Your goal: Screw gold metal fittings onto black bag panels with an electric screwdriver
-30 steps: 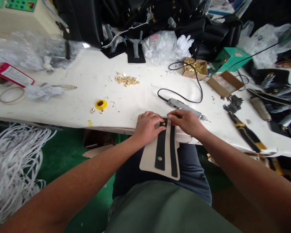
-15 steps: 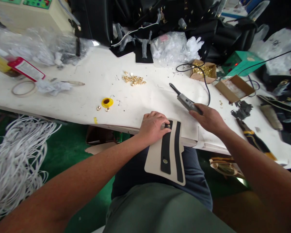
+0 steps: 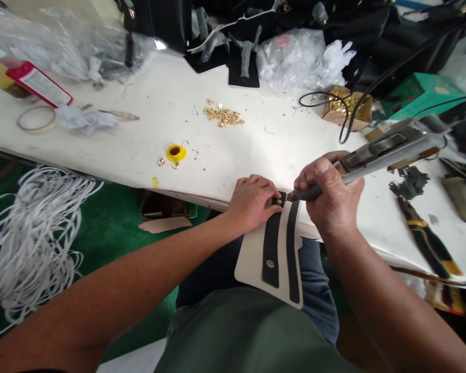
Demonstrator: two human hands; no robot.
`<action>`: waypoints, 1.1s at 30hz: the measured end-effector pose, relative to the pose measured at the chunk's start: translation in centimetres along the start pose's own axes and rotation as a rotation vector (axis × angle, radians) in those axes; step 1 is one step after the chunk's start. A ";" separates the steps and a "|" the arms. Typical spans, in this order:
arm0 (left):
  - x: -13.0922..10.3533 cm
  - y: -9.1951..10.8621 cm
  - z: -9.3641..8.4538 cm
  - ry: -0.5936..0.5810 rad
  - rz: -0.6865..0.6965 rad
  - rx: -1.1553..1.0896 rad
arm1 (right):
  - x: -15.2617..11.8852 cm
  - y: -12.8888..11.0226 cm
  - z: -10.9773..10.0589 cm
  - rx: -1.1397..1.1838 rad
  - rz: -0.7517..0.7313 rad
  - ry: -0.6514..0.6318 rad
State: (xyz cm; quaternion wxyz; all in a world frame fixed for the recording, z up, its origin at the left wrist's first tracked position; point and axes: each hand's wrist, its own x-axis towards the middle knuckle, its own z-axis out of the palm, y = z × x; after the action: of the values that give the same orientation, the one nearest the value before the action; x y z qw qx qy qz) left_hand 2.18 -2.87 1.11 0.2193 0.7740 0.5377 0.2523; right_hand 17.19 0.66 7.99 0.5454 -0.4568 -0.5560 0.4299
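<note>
A beige panel [image 3: 252, 256] with two dark strips lies across my lap and the table's front edge. One dark strip [image 3: 271, 248] carries a round metal fitting [image 3: 270, 263] near its lower end and another near the top. My left hand [image 3: 256, 202] grips the panel's upper end, thumb and fingers around that upper fitting. In my right hand [image 3: 332, 194] is a grey corded electric screwdriver [image 3: 388, 150], its body angled up to the right. Its narrow tip is beside the upper end of the dark strip; whether it touches is unclear.
Gold hardware [image 3: 223, 116] lies in a small pile on the white table [image 3: 140, 155], behind a yellow ring-shaped roll [image 3: 176, 152]. Pliers [image 3: 427, 241] lie at the right. A carton of gold pieces [image 3: 347, 108] and plastic bags stand farther back. White cord [image 3: 42, 238] heaps on the floor.
My right hand has brought the screwdriver from over the table to the panel's upper end, turning it so the tip points left. My left hand keeps its hold on the panel.
</note>
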 end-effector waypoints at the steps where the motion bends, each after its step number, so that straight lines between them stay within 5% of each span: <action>1: 0.0 0.0 0.0 -0.003 -0.003 -0.001 | 0.0 0.2 0.0 -0.030 -0.007 -0.005; 33: 0.0 0.1 0.0 -0.006 -0.014 -0.002 | 0.0 3.4 -0.7 0.007 -0.233 -0.126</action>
State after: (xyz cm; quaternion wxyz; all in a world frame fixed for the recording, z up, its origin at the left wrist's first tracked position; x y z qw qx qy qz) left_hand 2.25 -2.86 1.15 0.2234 0.7708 0.5421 0.2492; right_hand 18.01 1.35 4.68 0.5572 -0.3592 -0.6369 0.3935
